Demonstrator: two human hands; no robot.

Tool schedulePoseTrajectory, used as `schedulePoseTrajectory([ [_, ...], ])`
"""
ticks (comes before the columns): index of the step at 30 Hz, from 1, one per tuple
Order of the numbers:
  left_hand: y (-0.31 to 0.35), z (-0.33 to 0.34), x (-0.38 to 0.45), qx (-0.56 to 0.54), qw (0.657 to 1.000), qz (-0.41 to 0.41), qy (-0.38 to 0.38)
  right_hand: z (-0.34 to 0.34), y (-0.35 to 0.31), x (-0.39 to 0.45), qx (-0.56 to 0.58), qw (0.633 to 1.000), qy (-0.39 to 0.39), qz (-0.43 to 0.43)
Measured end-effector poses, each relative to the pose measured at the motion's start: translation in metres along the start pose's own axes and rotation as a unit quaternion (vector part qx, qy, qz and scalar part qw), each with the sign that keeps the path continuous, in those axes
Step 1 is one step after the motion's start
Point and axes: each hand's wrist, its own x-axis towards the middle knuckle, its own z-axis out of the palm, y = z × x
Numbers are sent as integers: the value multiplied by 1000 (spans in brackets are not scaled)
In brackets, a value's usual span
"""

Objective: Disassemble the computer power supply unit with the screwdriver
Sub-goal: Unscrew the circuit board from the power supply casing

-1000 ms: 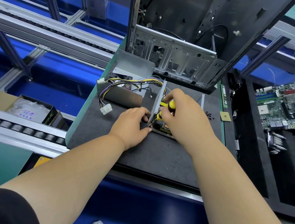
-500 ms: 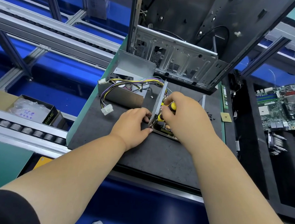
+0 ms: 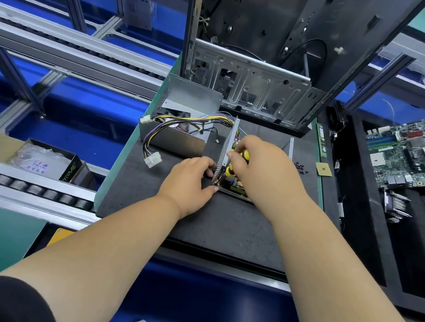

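Well along: cover (image 3: 184,120) off and set aside, left hand (image 3: 190,179) pinching the tray wall (image 3: 227,149), right hand (image 3: 261,167) gripping the screwdriver (image 3: 235,162), board (image 3: 238,188) apparently still to free.

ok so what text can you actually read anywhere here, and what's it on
"PRIME": side of the black box at left.
Blue print on the bag in that box: too blurred.
Motherboard markings: too small.
Tan chip mark: unreadable.
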Motion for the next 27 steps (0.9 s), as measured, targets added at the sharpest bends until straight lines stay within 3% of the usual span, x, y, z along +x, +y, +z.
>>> schedulePoseTrajectory([
  [10,0,0,0,1,1000,-2,-2,0,0,-4,52,998,-31,-24],
  [17,-2,1,0,-5,1000,4,1,-6,3,0,-72,997,-17,-23],
  [27,-2,1,1,-1,1000,1,-6,-1,5,-4,53,998,3,-16],
])
